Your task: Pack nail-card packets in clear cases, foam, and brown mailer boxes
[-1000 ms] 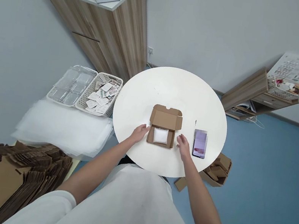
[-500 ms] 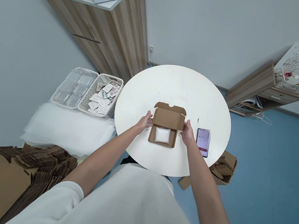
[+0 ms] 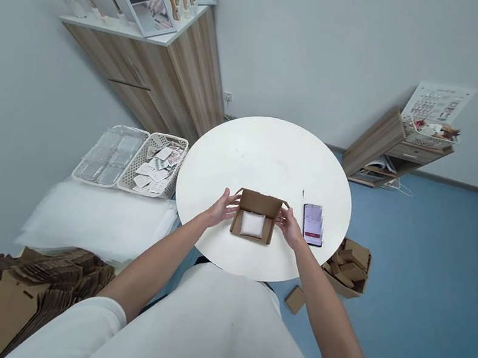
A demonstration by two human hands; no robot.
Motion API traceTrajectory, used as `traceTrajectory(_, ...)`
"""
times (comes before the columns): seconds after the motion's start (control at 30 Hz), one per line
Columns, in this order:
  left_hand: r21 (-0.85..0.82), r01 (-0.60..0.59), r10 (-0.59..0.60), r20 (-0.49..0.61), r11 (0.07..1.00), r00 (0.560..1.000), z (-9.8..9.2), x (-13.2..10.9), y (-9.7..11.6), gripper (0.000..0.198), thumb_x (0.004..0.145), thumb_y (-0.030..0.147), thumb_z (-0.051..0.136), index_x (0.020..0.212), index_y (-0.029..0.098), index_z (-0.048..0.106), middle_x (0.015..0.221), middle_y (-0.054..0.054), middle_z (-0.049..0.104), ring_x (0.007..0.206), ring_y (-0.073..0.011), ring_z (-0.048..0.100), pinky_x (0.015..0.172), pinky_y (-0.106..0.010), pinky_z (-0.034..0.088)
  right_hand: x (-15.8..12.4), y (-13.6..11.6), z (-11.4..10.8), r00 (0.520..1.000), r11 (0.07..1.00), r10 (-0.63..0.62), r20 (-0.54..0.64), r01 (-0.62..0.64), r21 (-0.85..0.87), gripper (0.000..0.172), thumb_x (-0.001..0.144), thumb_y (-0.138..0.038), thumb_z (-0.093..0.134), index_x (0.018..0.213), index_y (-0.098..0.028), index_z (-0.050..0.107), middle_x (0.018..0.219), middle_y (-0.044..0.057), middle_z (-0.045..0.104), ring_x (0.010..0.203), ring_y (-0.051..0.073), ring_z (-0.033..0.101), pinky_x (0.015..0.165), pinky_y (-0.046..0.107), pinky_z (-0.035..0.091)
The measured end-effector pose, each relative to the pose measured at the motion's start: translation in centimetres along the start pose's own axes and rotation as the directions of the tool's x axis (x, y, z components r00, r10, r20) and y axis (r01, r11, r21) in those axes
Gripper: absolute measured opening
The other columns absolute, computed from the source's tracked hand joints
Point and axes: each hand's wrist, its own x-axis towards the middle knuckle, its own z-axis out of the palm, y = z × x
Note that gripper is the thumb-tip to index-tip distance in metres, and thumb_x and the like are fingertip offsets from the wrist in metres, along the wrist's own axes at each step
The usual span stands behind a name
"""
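A small brown cardboard box (image 3: 257, 204) sits near the front of the round white table (image 3: 271, 154). Inside it lies a white packet (image 3: 252, 224). The box's lid is tipped up and forward over the opening. My left hand (image 3: 225, 206) grips the left side of the lid and box, fingers curled. On the right side my right hand (image 3: 288, 222) holds the lid the same way. A phone (image 3: 313, 224) with a lit screen lies on the table just right of my right hand.
Left of the table stand a clear plastic tray (image 3: 110, 147) and a white basket of small packets (image 3: 155, 165) on a stack of white sheets (image 3: 97, 222). Flat cardboard blanks (image 3: 16, 288) pile at lower left. A cardboard box of scraps (image 3: 346, 269) sits on the blue floor.
Both hands moved from the table beside the box up to the lid's sides. The lid has swung from lying open at the back toward the box opening.
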Motion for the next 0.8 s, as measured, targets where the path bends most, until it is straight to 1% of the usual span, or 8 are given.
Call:
traceTrajectory(0.1, 0.053, -0.010, 0.010, 0.001, 0.999, 1.000, 0.0, -0.7, -0.7, 0.072, 0.077, 0.068, 0.005, 0.126, 0.030, 0.041, 0.132, -0.004, 0.041, 0.115, -0.0227, 0.046, 0.086, -0.034, 0.042, -1.4, 0.4, -0.4, 1.000, 1.000, -0.010, 0.015, 0.009, 0.029, 0.067, 0.077, -0.068, 0.021, 0.114, -0.023, 0.055, 0.093, 0.005, 0.060, 0.087, 0.016, 0.057, 0.085, 0.031, 0.043)
traceTrajectory(0.23, 0.100, -0.009, 0.007, 0.023, 0.995, 1.000, -0.4, -1.7, -1.5, 0.069, 0.078, 0.068, 0.011, 0.120, 0.029, 0.048, 0.131, -0.006, 0.043, 0.119, -0.0250, 0.040, 0.089, -0.039, 0.039, -3.4, 1.0, -0.9, 0.999, 0.999, 0.029, 0.018, -0.028, -0.019, 0.071, 0.076, -0.070, 0.013, 0.117, -0.026, 0.051, 0.116, 0.003, 0.054, 0.102, 0.016, 0.053, 0.091, 0.032, 0.040)
traceTrajectory(0.33, 0.206, -0.026, 0.020, 0.031, 0.978, 0.999, -0.5, -2.7, -1.8, 0.063, 0.079, 0.066, 0.019, 0.117, 0.026, 0.050, 0.128, -0.007, 0.046, 0.120, -0.0257, 0.038, 0.092, -0.041, 0.034, -4.7, 1.7, -0.9, 0.997, 0.996, 0.069, 0.032, -0.067, -0.059, 0.067, 0.075, -0.070, 0.023, 0.120, -0.028, 0.048, 0.126, 0.002, 0.047, 0.110, 0.017, 0.049, 0.096, 0.034, 0.034)
traceTrajectory(0.47, 0.273, -0.041, 0.032, 0.037, 0.961, 0.999, 0.1, -3.7, -1.7, 0.056, 0.079, 0.062, 0.029, 0.117, 0.025, 0.048, 0.127, -0.007, 0.046, 0.117, -0.0251, 0.042, 0.092, -0.041, 0.033, -5.8, 2.5, -0.4, 0.994, 0.997, 0.077, 0.078, -0.076, -0.027, 0.059, 0.075, -0.065, 0.036, 0.122, -0.030, 0.044, 0.129, 0.001, 0.044, 0.113, 0.020, 0.047, 0.100, 0.037, 0.029)
traceTrajectory(0.53, 0.275, -0.035, 0.031, 0.020, 0.961, 0.999, 0.4, -4.0, -1.6, 0.055, 0.079, 0.062, 0.031, 0.116, 0.025, 0.047, 0.128, -0.006, 0.045, 0.115, -0.0245, 0.043, 0.091, -0.039, 0.035, -6.0, 2.7, 0.0, 0.994, 0.996, 0.084, 0.073, -0.084, -0.011, 0.057, 0.075, -0.065, 0.036, 0.122, -0.033, 0.043, 0.129, 0.000, 0.043, 0.114, 0.019, 0.047, 0.099, 0.037, 0.030)
traceTrajectory(0.67, 0.319, -0.065, 0.076, -0.023, 0.946, 0.997, 0.9, -3.8, -1.5, 0.051, 0.079, 0.059, 0.034, 0.119, 0.029, 0.046, 0.132, -0.004, 0.039, 0.118, -0.0241, 0.038, 0.088, -0.036, 0.038, -5.6, 2.5, 0.6, 0.997, 0.998, 0.060, 0.042, -0.058, -0.033, 0.054, 0.076, -0.064, 0.036, 0.120, -0.034, 0.044, 0.131, -0.001, 0.040, 0.119, 0.019, 0.041, 0.098, 0.035, 0.034)
traceTrajectory(0.73, 0.359, -0.093, 0.110, -0.027, 0.929, 0.994, 1.0, -3.2, -1.7, 0.050, 0.081, 0.058, 0.033, 0.118, 0.028, 0.048, 0.131, -0.004, 0.040, 0.117, -0.0241, 0.039, 0.086, -0.036, 0.040, -5.1, 2.2, 0.8, 0.999, 0.998, 0.032, 0.026, -0.030, -0.054, 0.053, 0.077, -0.063, 0.032, 0.121, -0.035, 0.043, 0.134, -0.002, 0.037, 0.121, 0.018, 0.038, 0.097, 0.035, 0.035)
traceTrajectory(0.8, 0.403, -0.129, 0.149, -0.020, 0.906, 0.989, 0.9, -2.5, -2.0, 0.049, 0.082, 0.055, 0.033, 0.117, 0.025, 0.049, 0.127, -0.006, 0.044, 0.112, -0.0232, 0.043, 0.084, -0.035, 0.041, -4.6, 1.9, 0.9, 1.000, 0.996, 0.009, 0.018, -0.007, -0.087, 0.053, 0.079, -0.061, 0.029, 0.122, -0.034, 0.042, 0.134, -0.002, 0.037, 0.121, 0.018, 0.038, 0.095, 0.035, 0.036)
